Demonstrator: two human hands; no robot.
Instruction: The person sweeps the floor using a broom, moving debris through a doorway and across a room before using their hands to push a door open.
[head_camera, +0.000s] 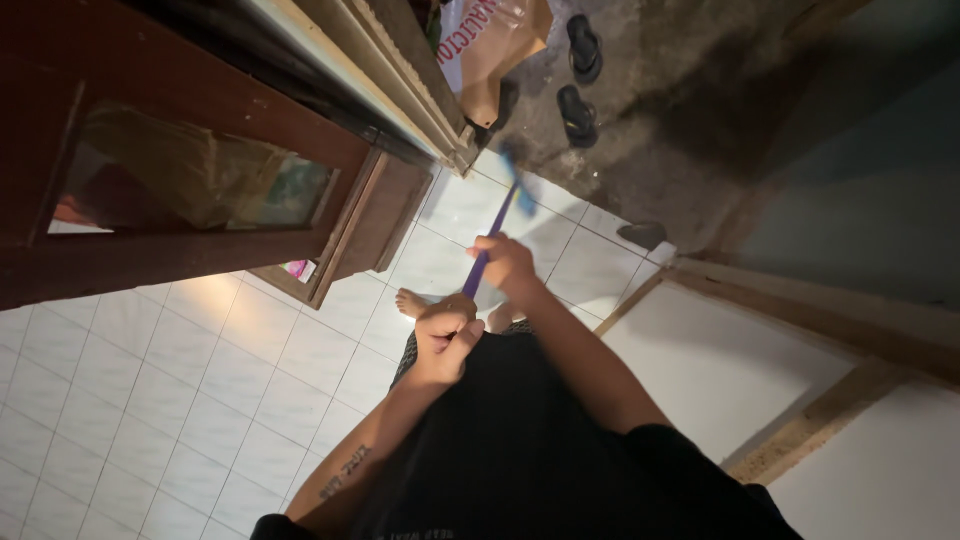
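Observation:
Both my hands grip a purple broom handle (493, 232) that slants away from me toward the doorway. My left hand (443, 340) is closed around the near end of the handle, close to my body. My right hand (506, 263) holds it farther along. The blue head of the broom (519, 180) is blurred and sits over the white floor tiles at the threshold. My bare feet (411, 300) stand on the tiles just under my hands. My dark shirt (520, 450) fills the bottom of the view.
A dark wooden door with a glass panel (190, 180) stands open at the left. Beyond the threshold lies rough concrete floor (660, 130) with a pair of black sandals (580, 80) and a brown cardboard box (495, 45). A white wall with wooden framing (800, 330) is at the right.

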